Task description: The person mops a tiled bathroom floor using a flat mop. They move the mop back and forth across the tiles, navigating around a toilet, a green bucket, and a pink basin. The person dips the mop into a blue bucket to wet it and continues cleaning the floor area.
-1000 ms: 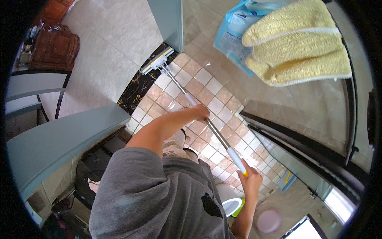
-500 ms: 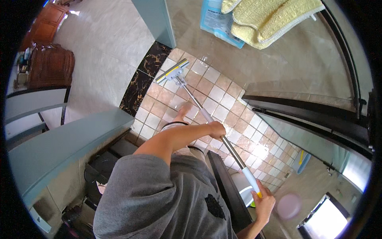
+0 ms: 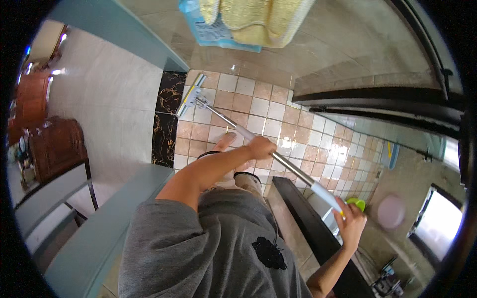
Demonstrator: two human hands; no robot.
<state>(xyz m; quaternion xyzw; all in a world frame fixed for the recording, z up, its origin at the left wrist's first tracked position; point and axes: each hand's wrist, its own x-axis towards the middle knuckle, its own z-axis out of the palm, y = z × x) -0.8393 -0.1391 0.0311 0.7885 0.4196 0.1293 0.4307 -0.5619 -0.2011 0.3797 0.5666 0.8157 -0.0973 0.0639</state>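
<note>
One mop (image 3: 238, 130), two hands (image 3: 262, 147) — one yellow cloth (image 3: 258, 17), one pink disc (image 3: 391, 211).

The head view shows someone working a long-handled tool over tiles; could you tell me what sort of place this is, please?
Probably a home bathroom or washroom. The checkered tiled floor shines wet, the left hand and right hand hold a floor squeegee, and yellow cloths hang above.

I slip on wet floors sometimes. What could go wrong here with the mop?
The checkered tile floor looks shiny, maybe wet, and a bare foot stands on it, so slipping is possible. The right hand grips the very top of the long mop handle, beside a dark ledge, so it might knock against it.
</note>
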